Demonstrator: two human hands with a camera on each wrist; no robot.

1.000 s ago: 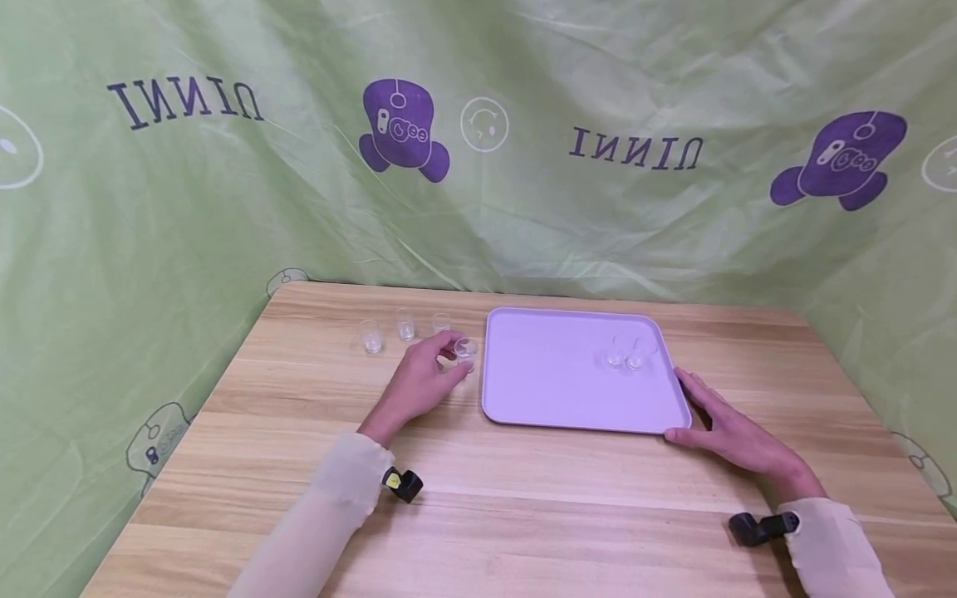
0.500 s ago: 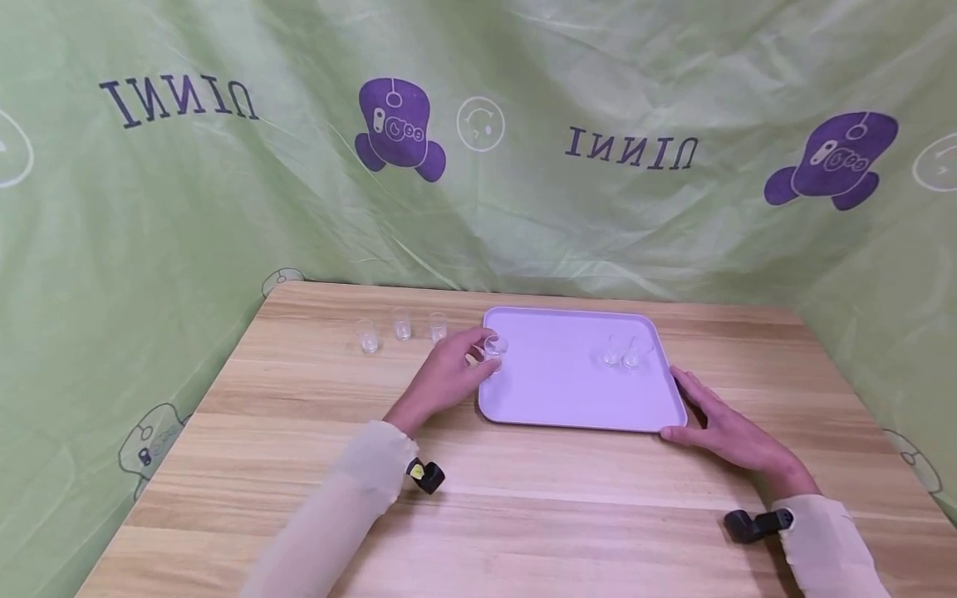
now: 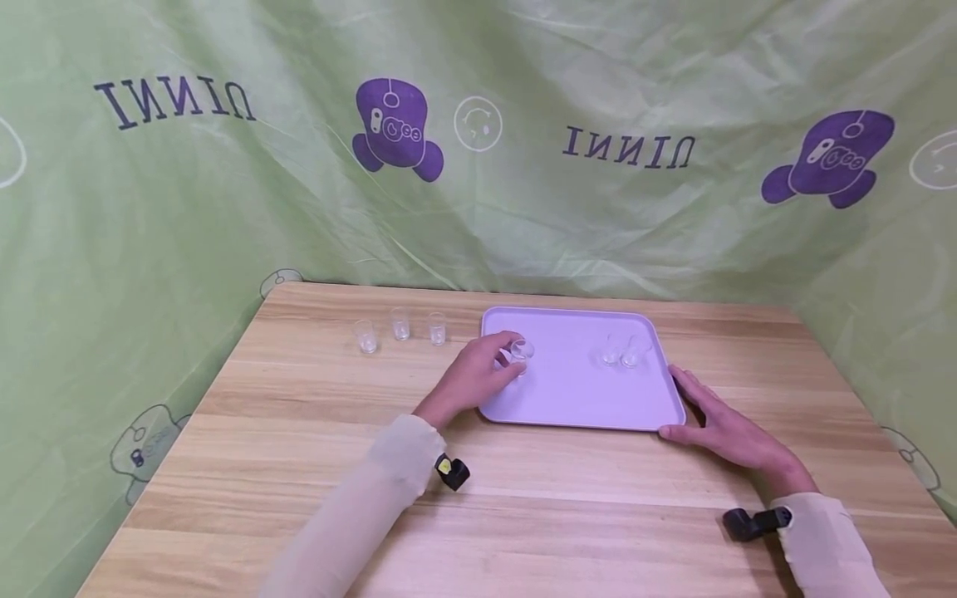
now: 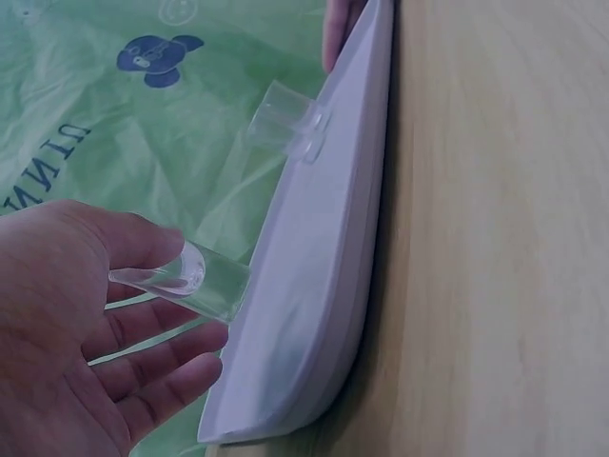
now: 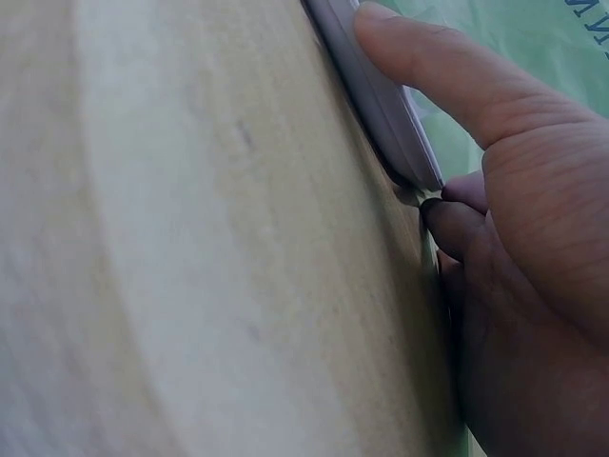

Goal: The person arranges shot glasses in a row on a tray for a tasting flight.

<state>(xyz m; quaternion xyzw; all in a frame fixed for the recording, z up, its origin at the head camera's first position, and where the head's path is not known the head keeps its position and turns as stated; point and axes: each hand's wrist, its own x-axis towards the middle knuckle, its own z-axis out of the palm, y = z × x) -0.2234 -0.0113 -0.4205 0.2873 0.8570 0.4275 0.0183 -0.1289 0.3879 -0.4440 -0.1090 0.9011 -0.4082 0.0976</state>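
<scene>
My left hand [image 3: 478, 372] pinches a small clear glass [image 3: 521, 352] between thumb and fingers, above the left part of the lilac tray [image 3: 568, 407]. In the left wrist view the held glass [image 4: 205, 281] is close to the tray surface; whether it touches cannot be told. Two more clear glasses [image 3: 610, 354] [image 3: 630, 355] stand side by side on the tray's right part. My right hand [image 3: 728, 432] rests against the tray's right front corner, its thumb on the rim, as the right wrist view also shows at the tray edge [image 5: 381, 114].
Three clear glasses [image 3: 366, 337] [image 3: 400, 325] [image 3: 437, 330] stand on the wooden table [image 3: 299, 432] left of the tray. A green printed cloth [image 3: 523, 224] hangs behind the table and at both sides.
My left hand has carried the glass rightward, from beside the tray's left edge to over the tray. My right hand has stayed at the corner.
</scene>
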